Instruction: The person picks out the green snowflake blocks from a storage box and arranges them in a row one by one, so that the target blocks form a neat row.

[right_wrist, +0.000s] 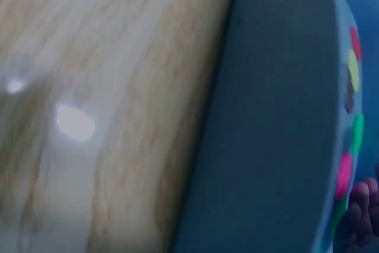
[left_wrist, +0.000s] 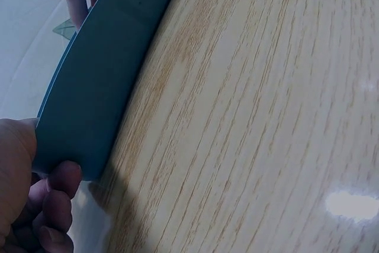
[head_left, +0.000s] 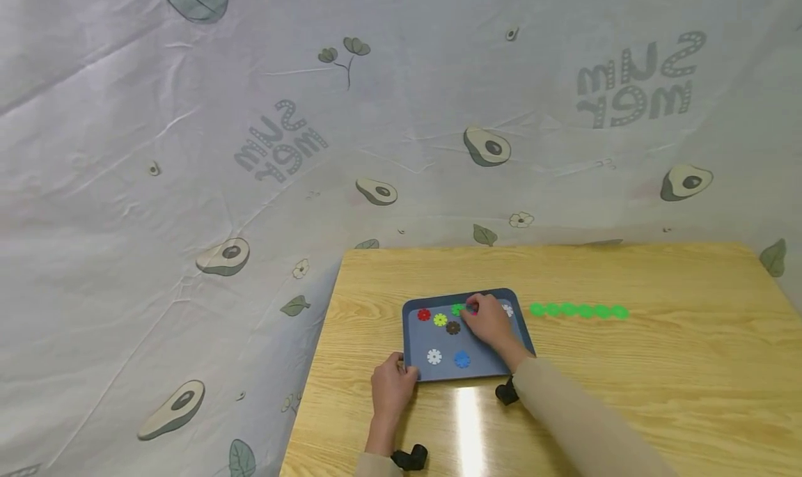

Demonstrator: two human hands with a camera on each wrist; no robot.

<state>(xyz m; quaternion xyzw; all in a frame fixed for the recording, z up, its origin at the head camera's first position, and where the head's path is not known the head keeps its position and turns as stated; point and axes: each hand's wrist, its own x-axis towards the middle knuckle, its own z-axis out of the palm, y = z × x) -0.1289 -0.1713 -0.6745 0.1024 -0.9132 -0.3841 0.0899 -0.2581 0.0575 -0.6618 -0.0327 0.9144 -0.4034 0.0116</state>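
Note:
A shallow blue-grey tray (head_left: 438, 371) lies on the table, with small notched plastic discs in it. My left hand (head_left: 392, 388) grips the tray's near left corner, thumb at the rim; the left wrist view shows the curled fingers (left_wrist: 54, 205) against its side wall. My right hand (head_left: 491, 322) is over the tray's far right part, its thumb and fingers pinching at a green disc (right_wrist: 340, 220). Close by its fingertips are another green disc (head_left: 457, 310) and a pink disc (right_wrist: 343, 176). The palm hides part of the tray.
Red (head_left: 424, 315), yellow-green (head_left: 441, 319), brown (head_left: 453, 328), white (head_left: 434, 356) and blue (head_left: 461, 359) discs lie in the tray. Another white disc (head_left: 508, 310) is at its right end. Several green discs (head_left: 578, 310) form a row on the wooden table (head_left: 658, 372), right of the tray.

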